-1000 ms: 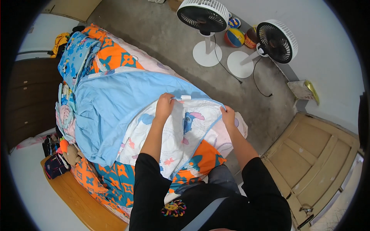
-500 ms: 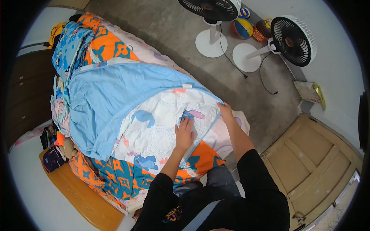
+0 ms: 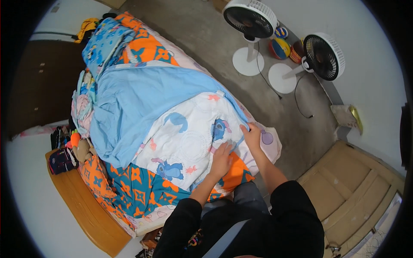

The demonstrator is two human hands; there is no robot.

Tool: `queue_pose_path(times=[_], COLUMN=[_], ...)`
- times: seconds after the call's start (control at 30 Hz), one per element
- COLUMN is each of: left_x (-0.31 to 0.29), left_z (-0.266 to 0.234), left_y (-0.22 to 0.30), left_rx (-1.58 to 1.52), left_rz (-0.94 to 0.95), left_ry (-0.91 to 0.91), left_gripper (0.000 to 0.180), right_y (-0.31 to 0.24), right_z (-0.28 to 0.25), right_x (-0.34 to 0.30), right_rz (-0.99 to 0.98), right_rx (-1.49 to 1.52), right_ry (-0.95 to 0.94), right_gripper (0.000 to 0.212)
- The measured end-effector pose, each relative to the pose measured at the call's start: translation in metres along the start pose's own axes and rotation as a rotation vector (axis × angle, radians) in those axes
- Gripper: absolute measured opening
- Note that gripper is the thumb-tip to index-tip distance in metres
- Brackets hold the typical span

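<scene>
Blanket (image 3: 189, 129) lies on the bed (image 3: 272, 146), at ten o'clock from the person. The right hand (image 3: 253, 136) pinches its blue edge; the left hand (image 3: 222, 161) rests on it, fingers loose. Tugging too hard could bunch it up.
</scene>
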State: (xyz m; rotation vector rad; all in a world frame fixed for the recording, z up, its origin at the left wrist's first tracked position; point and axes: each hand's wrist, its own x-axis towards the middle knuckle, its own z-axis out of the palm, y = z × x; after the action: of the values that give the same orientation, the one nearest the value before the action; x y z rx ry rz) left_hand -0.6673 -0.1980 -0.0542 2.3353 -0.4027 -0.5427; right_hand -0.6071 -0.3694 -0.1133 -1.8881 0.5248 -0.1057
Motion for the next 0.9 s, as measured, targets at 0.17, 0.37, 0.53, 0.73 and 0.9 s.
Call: queue_pose_path(times=[0.17, 0.37, 0.53, 0.73, 0.9], left_x=[-0.032, -0.105, -0.178, -0.243, -0.277], left_z=[-0.055, -0.101, -0.119, -0.136, -0.159], left_y=[0.043, 0.059, 0.067, 0.087, 0.08], left_rx=[-0.148, -0.124, -0.286, -0.44, -0.408], left_rz=[0.075, 0.079, 0.111, 0.099, 0.11], left_ry=[0.222, 0.527, 0.68, 0.812, 0.871], left_gripper=[0.069, 0.066, 0.068, 0.065, 0.053], right_y=[-0.099, -0.193, -0.255, -0.274, -0.3], right_z=[0.003, 0.011, -0.001, -0.004, -0.005], right_x=[-0.072, -0.148, -0.225, -0.292, -0.31], right_rz=[0.039, -0.06, -0.094, -0.225, -0.297], right_rx=[0.133, 0.289, 0.452, 0.495, 0.476], right_ry=[-0.261, -0.372, -0.559, -0.653, -0.826], right_gripper=[0.021, 0.019, 0.017, 0.04, 0.044])
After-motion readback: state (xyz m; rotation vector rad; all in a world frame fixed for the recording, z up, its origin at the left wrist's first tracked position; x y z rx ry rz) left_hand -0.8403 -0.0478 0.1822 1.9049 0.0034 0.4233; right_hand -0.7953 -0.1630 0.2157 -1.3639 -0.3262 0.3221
